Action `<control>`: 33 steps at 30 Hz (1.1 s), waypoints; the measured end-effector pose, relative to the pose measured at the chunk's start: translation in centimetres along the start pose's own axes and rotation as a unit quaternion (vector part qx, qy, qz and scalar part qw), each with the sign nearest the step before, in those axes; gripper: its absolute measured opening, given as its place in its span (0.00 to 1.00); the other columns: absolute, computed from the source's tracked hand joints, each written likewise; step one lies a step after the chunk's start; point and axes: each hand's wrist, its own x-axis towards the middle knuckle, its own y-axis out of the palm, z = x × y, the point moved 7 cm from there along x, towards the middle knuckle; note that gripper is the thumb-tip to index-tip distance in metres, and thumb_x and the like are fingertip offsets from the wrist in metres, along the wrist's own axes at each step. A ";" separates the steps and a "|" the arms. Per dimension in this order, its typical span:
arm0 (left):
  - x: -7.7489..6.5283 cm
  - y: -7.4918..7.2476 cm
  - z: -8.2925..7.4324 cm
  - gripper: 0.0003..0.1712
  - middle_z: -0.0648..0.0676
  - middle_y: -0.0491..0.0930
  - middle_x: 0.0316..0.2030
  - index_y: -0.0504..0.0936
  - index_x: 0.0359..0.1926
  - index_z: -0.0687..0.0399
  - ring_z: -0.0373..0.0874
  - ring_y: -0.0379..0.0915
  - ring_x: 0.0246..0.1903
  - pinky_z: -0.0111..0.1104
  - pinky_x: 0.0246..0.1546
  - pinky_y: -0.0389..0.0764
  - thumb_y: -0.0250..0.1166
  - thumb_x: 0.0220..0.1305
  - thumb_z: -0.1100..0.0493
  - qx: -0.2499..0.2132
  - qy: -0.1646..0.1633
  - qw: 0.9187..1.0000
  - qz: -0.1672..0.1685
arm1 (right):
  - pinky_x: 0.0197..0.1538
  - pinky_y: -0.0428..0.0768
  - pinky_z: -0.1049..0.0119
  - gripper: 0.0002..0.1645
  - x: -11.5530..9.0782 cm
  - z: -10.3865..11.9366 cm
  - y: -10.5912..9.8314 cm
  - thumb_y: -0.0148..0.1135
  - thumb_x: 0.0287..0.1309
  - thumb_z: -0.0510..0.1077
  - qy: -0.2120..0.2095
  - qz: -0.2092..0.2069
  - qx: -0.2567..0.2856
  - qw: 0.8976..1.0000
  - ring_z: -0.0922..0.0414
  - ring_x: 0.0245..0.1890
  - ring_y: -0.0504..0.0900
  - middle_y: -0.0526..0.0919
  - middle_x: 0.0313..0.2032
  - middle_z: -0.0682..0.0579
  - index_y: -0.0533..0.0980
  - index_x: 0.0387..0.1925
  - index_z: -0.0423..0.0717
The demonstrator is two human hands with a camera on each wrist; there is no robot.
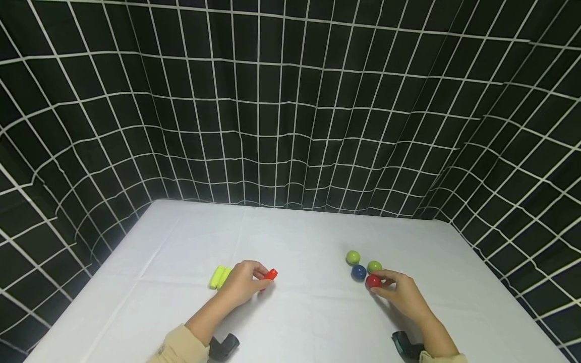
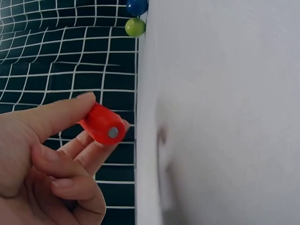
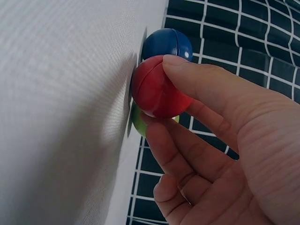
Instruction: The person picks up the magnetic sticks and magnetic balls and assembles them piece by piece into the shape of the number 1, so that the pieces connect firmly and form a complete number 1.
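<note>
My left hand [image 1: 242, 282] pinches a short red rod [image 1: 271, 274] between thumb and fingers. In the left wrist view the rod's end shows a round grey spot, and the rod is held above the white surface. Just left of this hand lie yellow-green rods [image 1: 217, 277], partly hidden by it. On the right side, my right hand [image 1: 404, 295] pinches a glossy red ball [image 3: 157, 89] with thumb and fingers. A blue ball [image 1: 358, 273] and a green ball [image 1: 374, 266] sit close against it. Another green ball [image 1: 352, 257] is behind the blue one.
A white cloth-covered table [image 1: 308, 312] lies under everything. Black cloth with a white grid [image 1: 290, 111] hangs behind and at both sides. Dark devices are strapped near the left wrist [image 1: 223, 347] and the right wrist [image 1: 407, 347].
</note>
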 end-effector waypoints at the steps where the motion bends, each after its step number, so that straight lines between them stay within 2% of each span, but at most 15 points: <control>1: 0.1 0.2 0.0 0.10 0.48 0.82 0.27 0.82 0.33 0.56 0.38 0.72 0.27 0.30 0.25 0.72 0.71 0.49 0.57 -0.014 -0.002 1.000 0.005 | 0.43 0.77 0.52 0.28 0.0 0.0 0.0 0.72 0.42 0.45 0.002 0.001 0.000 1.000 0.53 0.39 0.80 0.83 0.44 0.41 0.78 0.47 0.38; 8: 0.6 1.4 0.4 0.14 0.50 0.82 0.26 0.82 0.33 0.59 0.39 0.73 0.26 0.30 0.25 0.72 0.72 0.48 0.56 -0.086 -0.009 0.996 0.036 | 0.44 0.77 0.50 0.29 0.2 0.0 -0.2 0.72 0.42 0.46 0.005 0.003 -0.003 1.000 0.52 0.39 0.80 0.82 0.44 0.40 0.77 0.48 0.37; 15: 0.8 3.2 0.6 0.17 0.53 0.83 0.26 0.80 0.34 0.65 0.39 0.74 0.28 0.31 0.28 0.71 0.73 0.47 0.58 -0.176 -0.033 0.981 0.076 | 0.41 0.78 0.55 0.27 0.0 -0.1 -0.1 0.70 0.45 0.42 0.004 0.011 0.005 1.000 0.53 0.38 0.80 0.83 0.43 0.41 0.77 0.48 0.36; 19: 0.9 3.8 0.6 0.18 0.52 0.83 0.27 0.80 0.36 0.66 0.40 0.73 0.30 0.31 0.29 0.70 0.73 0.47 0.58 -0.189 -0.043 0.978 0.076 | 0.38 0.78 0.58 0.24 -0.1 -0.1 0.0 0.68 0.47 0.41 0.003 0.013 0.008 1.000 0.54 0.38 0.79 0.83 0.42 0.42 0.77 0.48 0.36; 27: 1.0 4.4 0.2 0.18 0.53 0.83 0.27 0.80 0.36 0.66 0.39 0.76 0.29 0.30 0.29 0.73 0.73 0.46 0.59 -0.199 -0.025 0.976 0.082 | 0.34 0.74 0.66 0.24 -0.1 0.1 -0.3 0.68 0.49 0.44 -0.005 0.012 0.008 1.000 0.56 0.36 0.77 0.83 0.42 0.42 0.78 0.47 0.35; 33: 1.3 5.3 -0.1 0.17 0.53 0.84 0.26 0.81 0.33 0.65 0.39 0.76 0.28 0.30 0.29 0.73 0.73 0.46 0.57 -0.204 -0.027 0.975 0.085 | 0.33 0.74 0.68 0.26 -0.2 -0.1 -0.2 0.69 0.47 0.45 0.002 0.011 0.015 1.000 0.57 0.35 0.77 0.84 0.39 0.44 0.77 0.47 0.35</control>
